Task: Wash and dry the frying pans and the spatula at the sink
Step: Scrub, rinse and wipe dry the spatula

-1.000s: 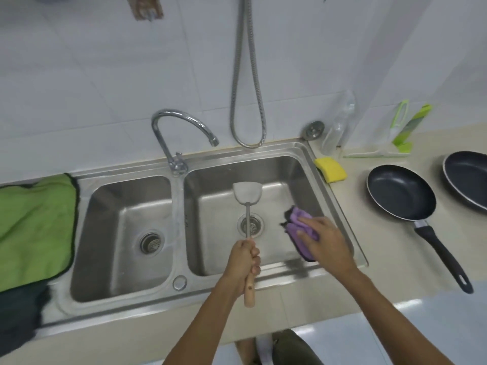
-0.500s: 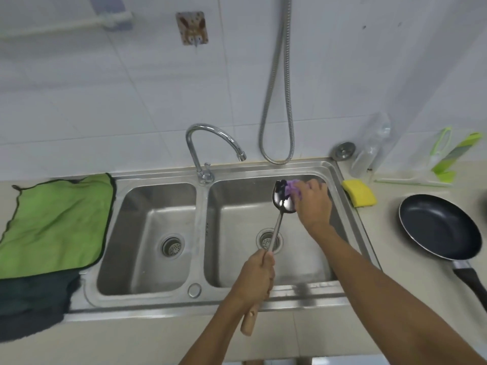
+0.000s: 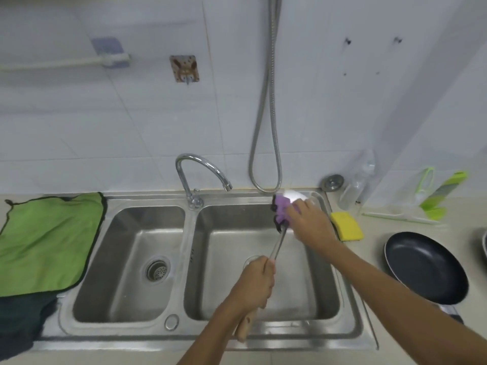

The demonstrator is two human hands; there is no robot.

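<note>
Above the right basin of the double steel sink (image 3: 350, 306), my left hand (image 3: 257, 284) grips the wooden handle of the metal spatula (image 3: 279, 242), which points up and away. The spatula's blade sits at the basin's far right corner, mostly covered. There my right hand (image 3: 309, 222) presses a purple cloth (image 3: 281, 209) against the blade. A black frying pan (image 3: 425, 267) lies on the counter to the right, its handle toward me. The rim of a second pan (image 3: 484, 245) shows at the right edge of the frame.
The curved tap (image 3: 196, 171) stands between the basins, with a hose (image 3: 266, 122) hanging behind. A yellow sponge (image 3: 347, 226) lies right of the sink, a clear bottle (image 3: 355, 185) and a green tool (image 3: 437, 200) behind it. Green (image 3: 47, 241) and dark (image 3: 21, 325) towels lie to the left.
My right hand brought the purple cloth from the basin's right side up to the spatula blade. The spatula has tilted right toward the far corner. The view has swung upward.
</note>
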